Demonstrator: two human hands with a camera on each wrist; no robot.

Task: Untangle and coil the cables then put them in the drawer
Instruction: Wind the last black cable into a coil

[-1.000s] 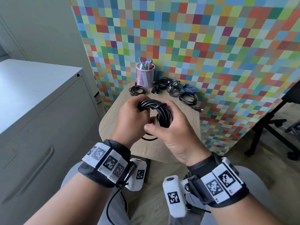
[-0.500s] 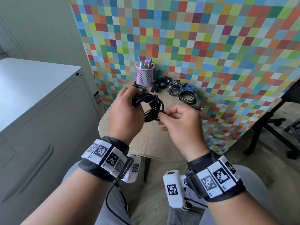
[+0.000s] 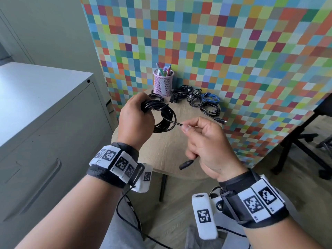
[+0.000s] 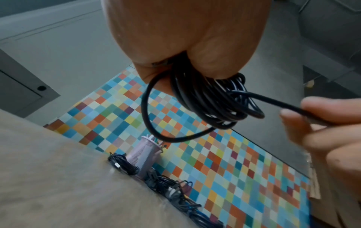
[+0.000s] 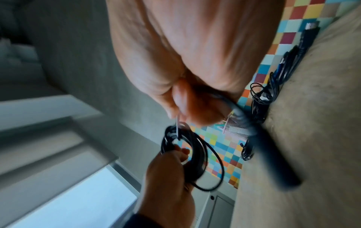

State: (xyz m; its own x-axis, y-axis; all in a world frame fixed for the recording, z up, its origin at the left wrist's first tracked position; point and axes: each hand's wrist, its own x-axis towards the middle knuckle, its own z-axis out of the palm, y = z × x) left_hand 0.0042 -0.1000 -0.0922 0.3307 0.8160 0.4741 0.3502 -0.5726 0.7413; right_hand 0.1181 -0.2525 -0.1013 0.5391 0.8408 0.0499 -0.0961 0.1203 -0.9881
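Observation:
My left hand (image 3: 135, 121) grips a coil of black cable (image 3: 166, 120) above the small round wooden table (image 3: 167, 151); the same coil (image 4: 216, 104) hangs below the fingers in the left wrist view. My right hand (image 3: 206, 141) pinches the cable's free end (image 3: 177, 123) just right of the coil, and its plug (image 3: 186, 164) sticks out under the palm. That plug (image 5: 273, 154) looks blurred in the right wrist view. More black and blue cables (image 3: 203, 101) lie tangled at the table's back. A grey cabinet with a shut drawer (image 3: 41, 177) stands to my left.
A pink mesh pen cup (image 3: 163, 83) stands at the table's back by a small coiled black cable (image 3: 156, 96). A checkered colourful panel (image 3: 224, 51) rises behind the table. Black chair legs (image 3: 309, 153) stand on the wooden floor at right.
Both hands held the coil together a second ago. The left hand has carried it left and away, while the right hand has drawn the cable's free end out to the right.

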